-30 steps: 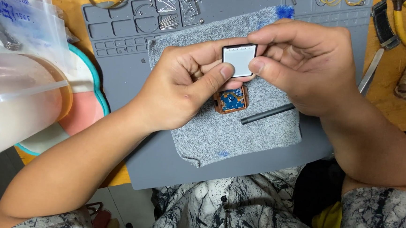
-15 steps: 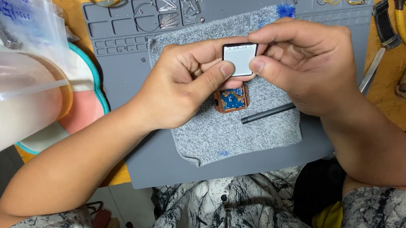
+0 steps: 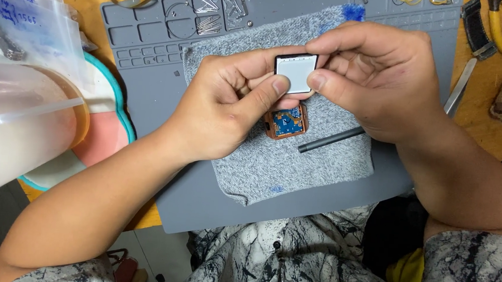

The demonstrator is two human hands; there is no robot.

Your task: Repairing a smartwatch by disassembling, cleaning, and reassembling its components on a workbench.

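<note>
Here the square panel [image 3: 295,73] sits between both hands' fingers [image 3: 277,86].

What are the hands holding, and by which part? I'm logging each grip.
Both hands, left and right, hold a small square white panel by its edges: left thumb at the lower left, right thumb and fingers at the right side.

Open room lies at the lower centre of the frame — bare grey mat [image 3: 212,208] and the cloth [image 3: 272,171] below the hands. Just under them a small orange case [image 3: 287,123] and a dark rod [image 3: 331,139] block the middle. Left, a clear plastic tub [image 3: 13,132] and bags [image 3: 26,17] crowd the edge; upper right, tools [image 3: 501,40] lie on the wood.
</note>
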